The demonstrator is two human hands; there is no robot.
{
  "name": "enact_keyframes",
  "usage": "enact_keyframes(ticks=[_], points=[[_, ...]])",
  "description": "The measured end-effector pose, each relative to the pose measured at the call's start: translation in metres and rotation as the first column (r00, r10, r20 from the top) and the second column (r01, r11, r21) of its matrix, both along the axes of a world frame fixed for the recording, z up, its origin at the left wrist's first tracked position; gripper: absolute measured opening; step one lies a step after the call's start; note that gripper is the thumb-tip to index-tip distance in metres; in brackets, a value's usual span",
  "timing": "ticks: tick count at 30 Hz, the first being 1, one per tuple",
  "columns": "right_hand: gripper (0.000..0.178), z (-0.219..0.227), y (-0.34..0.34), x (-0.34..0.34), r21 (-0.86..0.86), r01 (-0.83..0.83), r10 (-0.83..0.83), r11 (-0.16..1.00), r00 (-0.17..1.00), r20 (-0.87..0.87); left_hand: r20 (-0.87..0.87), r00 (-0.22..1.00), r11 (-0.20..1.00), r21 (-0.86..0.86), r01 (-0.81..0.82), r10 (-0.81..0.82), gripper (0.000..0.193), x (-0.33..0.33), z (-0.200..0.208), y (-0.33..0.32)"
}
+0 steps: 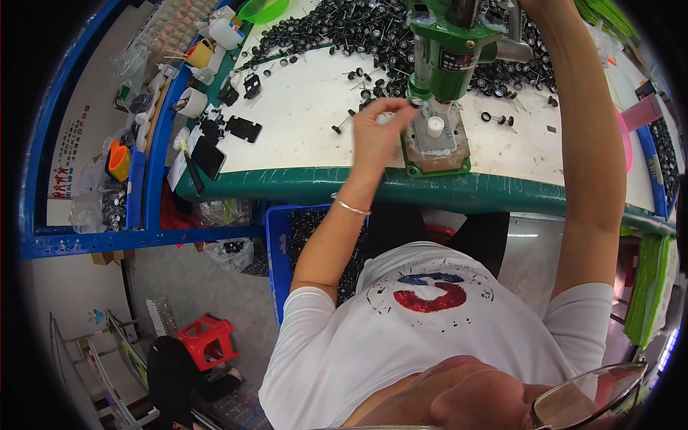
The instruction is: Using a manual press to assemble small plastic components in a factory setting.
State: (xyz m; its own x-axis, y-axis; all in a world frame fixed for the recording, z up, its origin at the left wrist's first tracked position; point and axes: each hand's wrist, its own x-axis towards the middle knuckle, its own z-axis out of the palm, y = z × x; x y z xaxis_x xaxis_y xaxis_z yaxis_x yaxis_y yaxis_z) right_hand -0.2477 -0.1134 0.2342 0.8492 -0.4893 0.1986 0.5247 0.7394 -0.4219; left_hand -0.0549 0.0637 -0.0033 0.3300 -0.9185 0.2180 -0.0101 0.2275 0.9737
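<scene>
One small black round part [416, 102] is between the fingertips of the left hand [375, 130], which are pinched narrow on it, above the surface [301, 93]. The way its long axis points, I cannot tell. One white post [435, 127] stands upright on the press base [461, 149], to the right of this part and a little nearer to the person; the left hand is the nearer one, just beside it. Above the post is one green press [453, 68]. The right hand [542, 6] is raised near its grey lever [514, 23], cut by the upper edge, so I cannot tell whether it holds. About three loose black parts [502, 120] lie right of the base; the black pile [365, 32] behind has too many to count. Farther to the left are one dark flat device [208, 158] and one green bowl [262, 9].
</scene>
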Motion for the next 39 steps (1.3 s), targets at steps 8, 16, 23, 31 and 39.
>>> enact_keyframes(ticks=[8, 16, 23, 31, 39], points=[[0.036, -0.043, 0.051, -0.007, -0.772, 0.597, -0.969, 0.217, 0.226, -0.098, 0.734, 0.605, 0.87, 0.038, -0.491, 0.309, 0.017, 0.113, -0.016, 0.019], [0.025, -0.171, 0.041, -0.092, -0.914, 0.307, -0.965, 0.264, 0.073, -0.253, 0.852, 0.403, 0.9, -0.159, -0.406, 0.332, 0.021, 0.089, -0.012, 0.018], [0.018, -0.232, 0.081, -0.104, -0.944, -0.277, -0.979, 0.181, 0.043, -0.2, 0.947, 0.258, 0.966, -0.133, -0.222, 0.189, 0.016, 0.067, -0.011, 0.002], [0.022, -0.248, 0.088, -0.107, -0.905, -0.418, -0.996, 0.086, -0.022, -0.084, 0.736, 0.658, 0.983, -0.054, -0.173, 0.156, 0.011, 0.053, -0.004, -0.004], [0.026, -0.24, 0.071, -0.121, -0.945, -0.287, -0.986, 0.157, 0.001, -0.164, -0.112, 0.986, 0.99, 0.078, -0.118, 0.126, 0.014, 0.055, 0.014, -0.018]])
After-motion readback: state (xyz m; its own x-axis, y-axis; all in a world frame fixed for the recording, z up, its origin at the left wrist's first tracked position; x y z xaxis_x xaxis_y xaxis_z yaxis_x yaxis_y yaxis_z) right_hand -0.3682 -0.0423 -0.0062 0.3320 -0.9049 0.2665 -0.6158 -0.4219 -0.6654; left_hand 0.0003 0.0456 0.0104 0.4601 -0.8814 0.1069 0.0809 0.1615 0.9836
